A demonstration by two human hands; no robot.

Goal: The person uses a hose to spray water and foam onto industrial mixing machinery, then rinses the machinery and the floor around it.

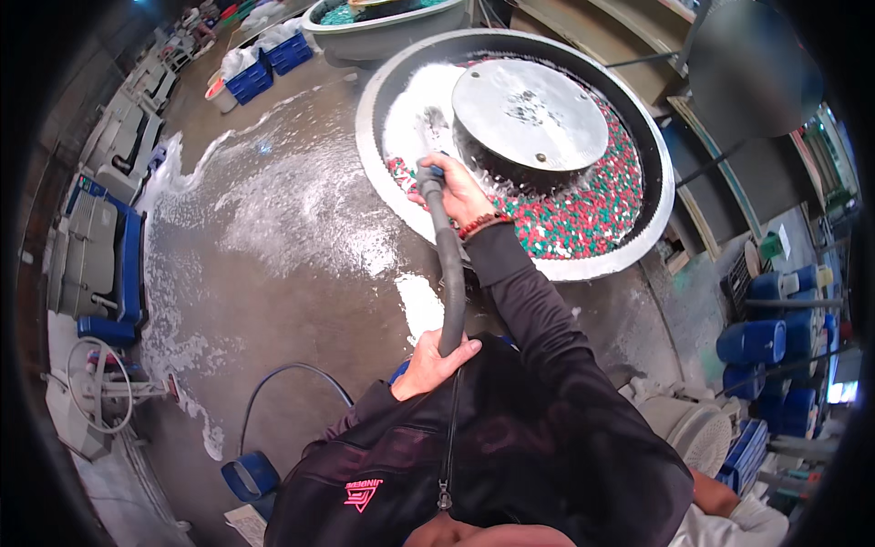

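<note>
A thick dark hose runs up from my body toward a big round tub. Near its nozzle end, my right hand is closed around it, a beaded bracelet at the wrist. Lower down, close to my jacket, my left hand grips the same hose. Water sprays from the nozzle into the tub's left side, where white foam lies. Small red, green and white pieces fill the ring around a raised centre with a round metal lid. The nozzle tip is partly hidden by my right hand.
Wet floor with foam streaks spreads left. Blue crates stand far left, and a second tub behind. A handwheel is at left. Blue drums and a person's arm are at right. A thin hose curves near my left.
</note>
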